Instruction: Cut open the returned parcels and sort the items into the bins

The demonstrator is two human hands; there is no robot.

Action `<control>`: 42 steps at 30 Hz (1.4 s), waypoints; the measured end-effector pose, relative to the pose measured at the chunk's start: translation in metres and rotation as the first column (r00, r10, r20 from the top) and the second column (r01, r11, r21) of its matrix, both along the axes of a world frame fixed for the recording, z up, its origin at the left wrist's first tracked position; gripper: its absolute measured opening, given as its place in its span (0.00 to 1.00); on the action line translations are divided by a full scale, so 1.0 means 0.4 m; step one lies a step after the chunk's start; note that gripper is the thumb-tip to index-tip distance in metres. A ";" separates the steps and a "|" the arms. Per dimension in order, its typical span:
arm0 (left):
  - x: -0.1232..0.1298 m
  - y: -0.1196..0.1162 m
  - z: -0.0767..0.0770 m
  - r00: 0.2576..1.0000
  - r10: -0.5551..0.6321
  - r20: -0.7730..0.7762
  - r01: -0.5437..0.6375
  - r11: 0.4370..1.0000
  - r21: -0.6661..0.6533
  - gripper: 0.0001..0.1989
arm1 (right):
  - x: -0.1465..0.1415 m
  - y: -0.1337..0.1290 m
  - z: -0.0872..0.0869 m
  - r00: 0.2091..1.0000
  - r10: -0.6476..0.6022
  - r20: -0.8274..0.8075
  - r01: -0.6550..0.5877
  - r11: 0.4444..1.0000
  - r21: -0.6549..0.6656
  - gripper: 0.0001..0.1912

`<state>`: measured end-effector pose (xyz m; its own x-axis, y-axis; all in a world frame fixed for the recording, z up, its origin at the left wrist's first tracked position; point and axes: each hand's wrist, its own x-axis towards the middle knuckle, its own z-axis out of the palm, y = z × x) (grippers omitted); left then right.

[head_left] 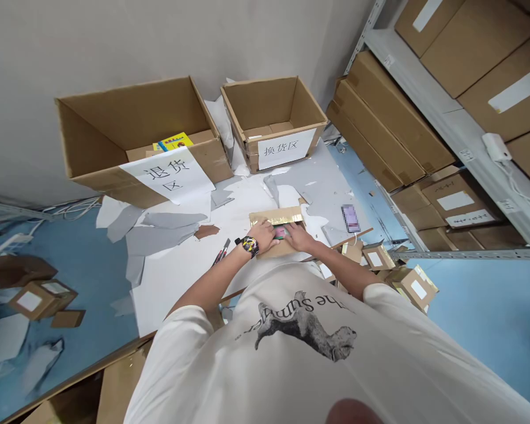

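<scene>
A small cardboard box lies at the table's front edge, its raised flap edged with shiny tape. Inside its opening shows a pink and green item. My left hand, with a watch on the wrist, rests on the left side of the opening. From the right, my right hand reaches to the opening's other side. Both hands' fingers are bent at the opening; their tips are partly hidden, and whether they grip the item is not clear. A cutter knife lies left of my left wrist.
Two large open boxes with paper signs, a left one and a right one, stand at the back. A phone lies on the right. Torn paper covers the table. Shelves with cartons and small boxes are at the right.
</scene>
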<state>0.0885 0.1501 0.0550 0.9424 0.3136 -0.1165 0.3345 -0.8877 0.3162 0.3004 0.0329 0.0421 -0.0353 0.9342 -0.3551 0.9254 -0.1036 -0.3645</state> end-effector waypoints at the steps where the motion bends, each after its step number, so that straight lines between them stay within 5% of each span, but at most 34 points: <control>1: -0.001 0.008 0.015 1.000 0.003 0.000 -0.003 0.999 0.038 0.21 | -0.002 0.017 0.005 0.999 -0.021 0.031 0.019 0.997 0.073 0.29; 4: -0.030 0.017 0.054 0.997 0.062 -0.035 -0.059 0.995 0.079 0.19 | -0.004 0.037 0.021 0.995 -0.016 0.095 -0.011 0.961 0.276 0.32; 7: -0.070 0.001 0.064 0.983 0.143 -0.116 -0.138 0.989 0.051 0.15 | -0.005 0.038 0.028 0.991 0.008 0.135 -0.050 0.951 0.305 0.33; 13: -0.111 -0.036 0.009 0.953 0.263 -0.147 -0.271 0.962 -0.036 0.42 | -0.018 0.090 0.020 0.981 -0.009 0.194 -0.048 0.957 0.287 0.37; 17: -0.156 -0.041 -0.038 0.916 0.387 0.104 -0.360 0.909 -0.209 0.32 | -0.014 0.112 0.015 0.979 -0.039 0.201 -0.013 0.967 0.253 0.34; 20: -0.178 -0.048 -0.061 0.718 0.629 0.297 -0.549 0.775 -0.313 0.25 | -0.010 0.101 0.010 0.981 -0.029 0.194 -0.017 0.972 0.233 0.28; 22: -0.168 -0.048 -0.075 0.582 0.748 0.319 -0.662 0.664 -0.347 0.30 | -0.010 0.091 0.006 0.980 -0.031 0.196 -0.015 0.973 0.229 0.28; 26: -0.108 -0.028 -0.112 0.475 0.855 0.210 -0.754 0.518 -0.403 0.47 | -0.012 0.085 0.001 0.978 -0.034 0.206 -0.017 0.971 0.237 0.28; 32: -0.048 -0.022 -0.161 0.234 0.959 0.157 -0.845 0.281 -0.456 0.42 | -0.015 0.093 0.021 0.969 -0.003 0.246 -0.053 0.974 0.221 0.22; 35: -0.037 -0.039 -0.160 0.266 0.960 0.090 -0.868 0.279 -0.412 0.37 | -0.036 0.126 0.033 0.969 0.074 0.237 -0.130 0.964 0.230 0.23; 38: -0.026 -0.047 -0.145 0.348 0.937 0.031 -0.878 0.337 -0.339 0.35 | -0.071 0.174 0.025 0.968 0.167 0.189 -0.210 0.948 0.239 0.32; 42: -0.070 -0.046 -0.135 0.402 0.915 0.041 -0.770 0.362 -0.526 0.34 | -0.098 0.213 -0.015 0.972 0.158 0.174 -0.197 0.952 0.233 0.39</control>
<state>0.0604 0.1317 0.0011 0.1953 0.9545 -0.2255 0.6613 0.0417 0.7490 0.2612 0.1181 0.0362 -0.1724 0.9766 -0.1287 0.9667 0.1427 -0.2122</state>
